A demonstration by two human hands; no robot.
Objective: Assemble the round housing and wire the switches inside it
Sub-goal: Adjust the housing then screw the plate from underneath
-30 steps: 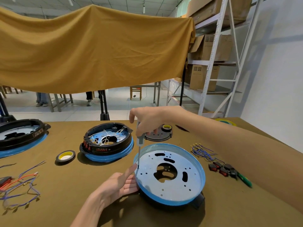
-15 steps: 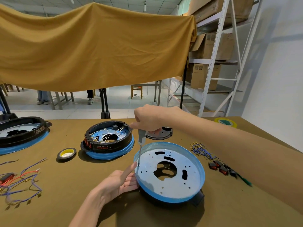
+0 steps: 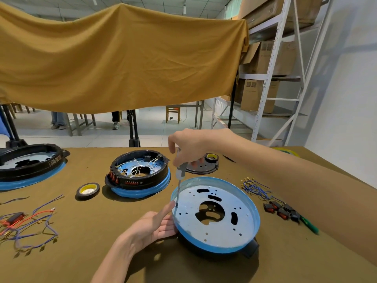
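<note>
A round housing (image 3: 216,240) with a blue rim and a perforated metal plate lies in front of me on the brown table. My right hand (image 3: 189,147) grips the handle of a grey screwdriver (image 3: 180,172), held upright, its tip on the plate near the left rim. My left hand (image 3: 152,226) rests against the housing's left edge with straight fingers, the index fingertip beside the screwdriver tip. Loose red and black switches (image 3: 280,210) and blue wires (image 3: 255,187) lie to the right.
A wired black housing (image 3: 140,174) stands behind left, with a tape roll (image 3: 87,189) beside it. A larger housing (image 3: 30,166) is at the far left, a wire bundle (image 3: 30,225) at front left. A green tool (image 3: 309,224) lies right. A black disc (image 3: 204,165) sits behind.
My right hand has turned slightly on the screwdriver handle, which stays upright on the same spot. The left hand keeps its place at the rim.
</note>
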